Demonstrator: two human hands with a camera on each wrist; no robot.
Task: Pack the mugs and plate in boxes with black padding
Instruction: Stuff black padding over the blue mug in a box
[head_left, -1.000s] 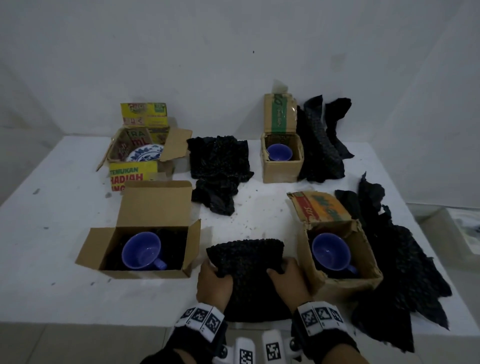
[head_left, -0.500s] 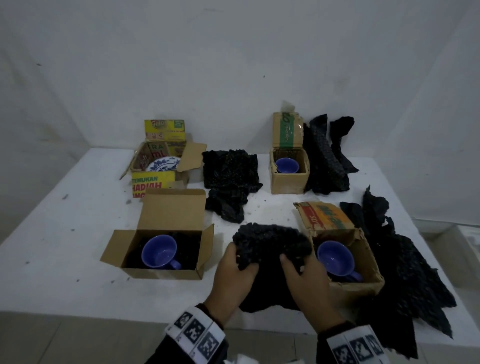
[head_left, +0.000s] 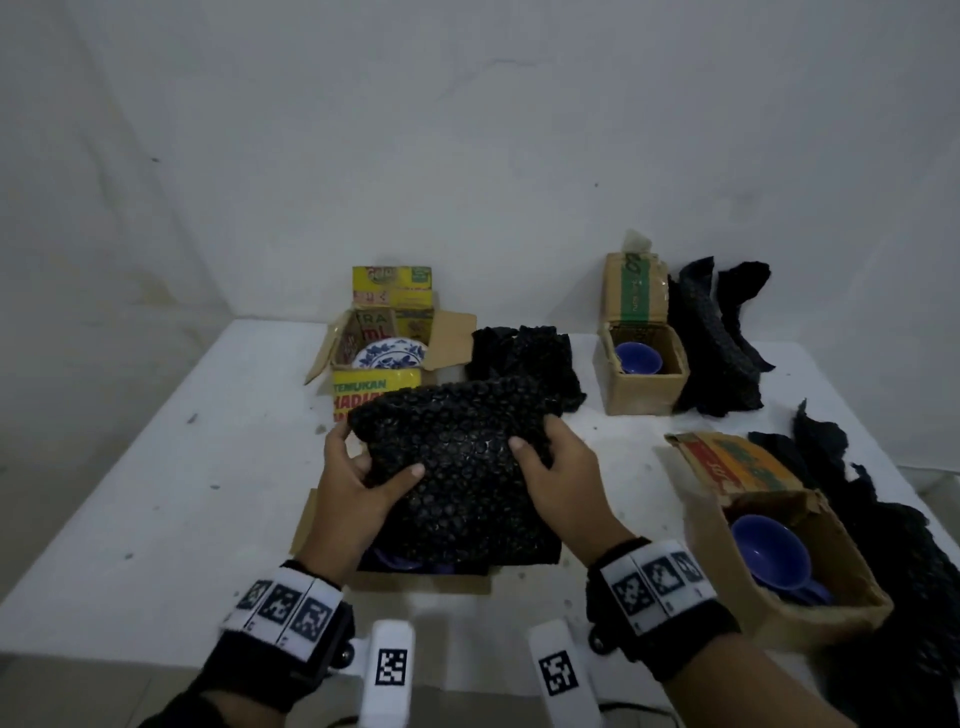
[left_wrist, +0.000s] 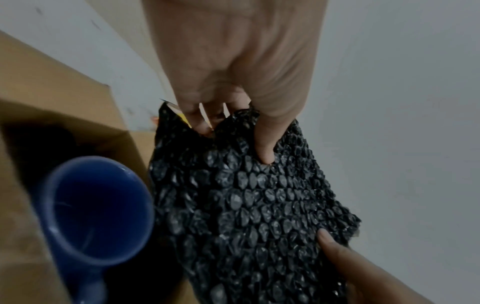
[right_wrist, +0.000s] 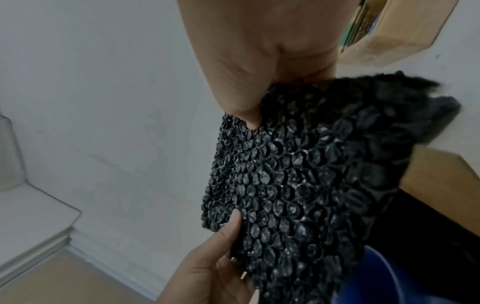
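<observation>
Both my left hand (head_left: 358, 480) and right hand (head_left: 556, 478) pinch the black bubble-wrap padding sheet (head_left: 457, 467) over the near-left brown cardboard box (head_left: 306, 525), its blue ceramic mug (left_wrist: 96, 207) uncovered. Other mugs and the blue-patterned plate (head_left: 390, 354) sit boxed, untopped.

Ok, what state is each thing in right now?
Black bubble wrap sheet: held up over the near left box.
Left hand: grips the sheet.
Right hand: grips the sheet.
Near left mug: in its box, uncovered.
Near right box: open, mug inside.
Far right box: open, mug inside.
Plate: in the open yellow box.
</observation>
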